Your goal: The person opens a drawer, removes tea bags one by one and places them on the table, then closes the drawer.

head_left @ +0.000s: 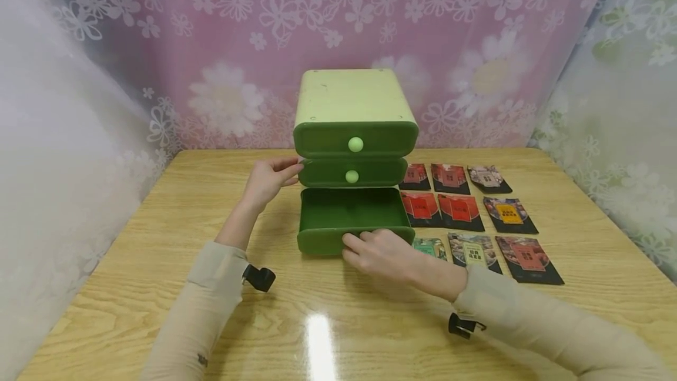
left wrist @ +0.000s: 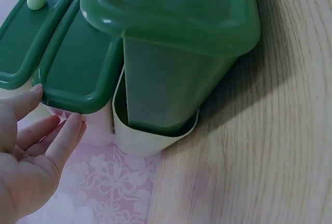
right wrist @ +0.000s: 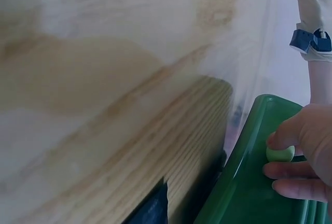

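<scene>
A small chest of drawers with a pale yellow-green top (head_left: 351,96) and three dark green fronts stands on the table. Its bottom drawer (head_left: 319,241) is pulled well out, and the green inside shows. My right hand (head_left: 386,256) is at that drawer's front, thumb and fingers pinching the pale green round knob (right wrist: 280,155). At the left end of the middle drawer (left wrist: 83,68), my left hand (head_left: 267,182) touches the edge with its thumb and fingertips, fingers fairly straight. Both the middle and the top drawer (head_left: 322,139) are pushed in.
Several flat packets lie in rows right of the chest, among them a red one (head_left: 460,209), a yellow-labelled one (head_left: 509,215) and a dark red one (head_left: 529,258). The nearest green packet (head_left: 429,247) is partly hidden by my right hand. A flowered curtain (head_left: 233,46) hangs behind the wooden table (head_left: 158,287).
</scene>
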`<action>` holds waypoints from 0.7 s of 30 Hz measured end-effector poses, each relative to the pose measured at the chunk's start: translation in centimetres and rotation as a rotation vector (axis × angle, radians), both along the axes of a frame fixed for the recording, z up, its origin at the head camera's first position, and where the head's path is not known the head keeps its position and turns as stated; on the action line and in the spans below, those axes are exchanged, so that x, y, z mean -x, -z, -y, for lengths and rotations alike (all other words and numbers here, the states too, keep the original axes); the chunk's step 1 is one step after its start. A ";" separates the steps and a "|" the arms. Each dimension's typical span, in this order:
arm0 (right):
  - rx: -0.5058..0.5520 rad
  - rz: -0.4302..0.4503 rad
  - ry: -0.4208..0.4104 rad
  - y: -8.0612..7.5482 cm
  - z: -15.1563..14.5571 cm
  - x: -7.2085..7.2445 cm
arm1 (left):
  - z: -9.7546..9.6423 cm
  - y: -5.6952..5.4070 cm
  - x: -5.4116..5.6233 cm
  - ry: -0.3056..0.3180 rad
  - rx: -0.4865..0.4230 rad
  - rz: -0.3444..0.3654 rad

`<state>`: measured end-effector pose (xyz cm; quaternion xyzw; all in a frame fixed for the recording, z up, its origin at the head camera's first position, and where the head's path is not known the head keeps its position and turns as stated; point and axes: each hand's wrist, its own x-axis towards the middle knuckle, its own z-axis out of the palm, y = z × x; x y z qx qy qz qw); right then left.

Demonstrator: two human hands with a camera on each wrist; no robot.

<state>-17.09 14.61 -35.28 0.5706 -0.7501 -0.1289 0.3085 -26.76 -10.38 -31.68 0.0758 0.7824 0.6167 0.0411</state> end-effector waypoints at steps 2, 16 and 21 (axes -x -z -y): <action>-0.018 0.016 0.010 -0.1 0.0 0.1 | 0.0 0.1 0.0 0.001 -0.004 0.007; -0.054 0.088 0.070 -0.3 0.2 0.8 | 0.0 0.0 -0.1 0.007 -0.006 -0.010; -0.048 0.104 0.070 -0.2 0.3 1.2 | 0.0 0.0 -0.2 0.010 -0.003 -0.022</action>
